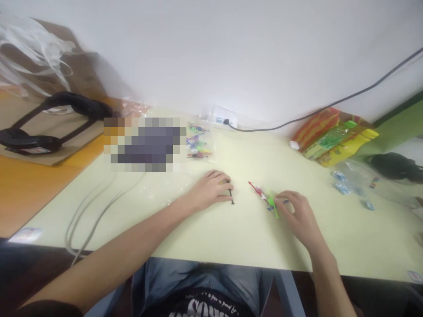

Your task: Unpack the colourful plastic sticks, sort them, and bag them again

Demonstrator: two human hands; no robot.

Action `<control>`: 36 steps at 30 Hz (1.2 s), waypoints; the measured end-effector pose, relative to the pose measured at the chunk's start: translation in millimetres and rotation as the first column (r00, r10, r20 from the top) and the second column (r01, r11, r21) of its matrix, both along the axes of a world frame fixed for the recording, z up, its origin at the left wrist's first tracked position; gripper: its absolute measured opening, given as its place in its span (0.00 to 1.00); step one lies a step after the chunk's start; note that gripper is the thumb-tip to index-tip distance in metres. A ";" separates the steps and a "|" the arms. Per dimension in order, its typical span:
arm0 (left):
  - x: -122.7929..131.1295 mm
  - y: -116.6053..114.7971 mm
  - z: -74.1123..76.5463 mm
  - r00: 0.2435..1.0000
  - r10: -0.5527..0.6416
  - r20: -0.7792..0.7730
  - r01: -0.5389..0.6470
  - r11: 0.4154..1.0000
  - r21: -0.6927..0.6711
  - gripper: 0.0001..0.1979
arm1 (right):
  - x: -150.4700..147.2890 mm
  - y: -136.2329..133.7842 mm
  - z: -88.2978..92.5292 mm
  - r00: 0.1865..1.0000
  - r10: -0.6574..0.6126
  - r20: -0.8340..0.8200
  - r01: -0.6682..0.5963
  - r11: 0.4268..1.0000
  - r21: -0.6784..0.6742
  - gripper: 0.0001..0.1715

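Observation:
My left hand (211, 190) rests near the middle of the table with its fingers curled. A thin black plastic stick (231, 194) with a flared end sticks out between its thumb and fingers. To the right, my right hand (299, 213) pinches a bright green plastic piece (276, 210) between thumb and fingertips. That piece is at the near end of a small heap of coloured plastic pieces (259, 192), with red, white and blue parts. The fingers hide part of the green piece, and the exact kind of these small pieces cannot be made out.
Behind my left hand lies a clear bag of colourful small pieces (197, 143), beside a blurred-out dark object (148, 143). Pale cables (95, 220) cross the table's left side. Snack bags (346, 145) and a green-capped bottle (337, 137) stand back right. A black headband-like device (53, 121) is left.

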State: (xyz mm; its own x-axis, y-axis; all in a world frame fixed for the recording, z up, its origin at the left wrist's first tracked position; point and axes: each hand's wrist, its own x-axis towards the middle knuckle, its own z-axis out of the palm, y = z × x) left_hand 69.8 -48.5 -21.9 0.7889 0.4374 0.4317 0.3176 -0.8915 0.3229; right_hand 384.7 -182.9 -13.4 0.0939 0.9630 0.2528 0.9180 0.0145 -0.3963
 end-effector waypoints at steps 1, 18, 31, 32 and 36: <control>0.1 -0.1 -0.2 1.000 0.003 0.003 -0.003 1.000 0.002 0.12 | -0.4 1.2 -1.0 1.000 -0.005 0.017 0.005 1.000 0.016 0.25; 5.5 -4.0 9.0 0.993 -0.039 0.109 0.035 0.999 0.040 0.09 | -10.0 3.6 0.1 0.982 -0.108 -0.155 0.111 0.994 0.009 0.23; 7.0 -9.2 13.6 0.991 -0.018 0.133 0.017 1.000 0.003 0.09 | -7.4 -4.2 3.8 0.923 -0.173 -0.344 0.174 0.984 -0.027 0.17; 7.0 -9.5 13.9 0.991 -0.016 0.133 0.016 1.000 0.000 0.09 | -7.7 -4.1 4.2 0.918 -0.176 -0.356 0.179 0.984 -0.025 0.18; 7.1 -10.3 14.6 0.988 -0.014 0.154 0.017 1.000 -0.014 0.09 | -10.6 -3.0 8.8 0.874 -0.183 -0.450 0.191 0.981 -0.028 0.20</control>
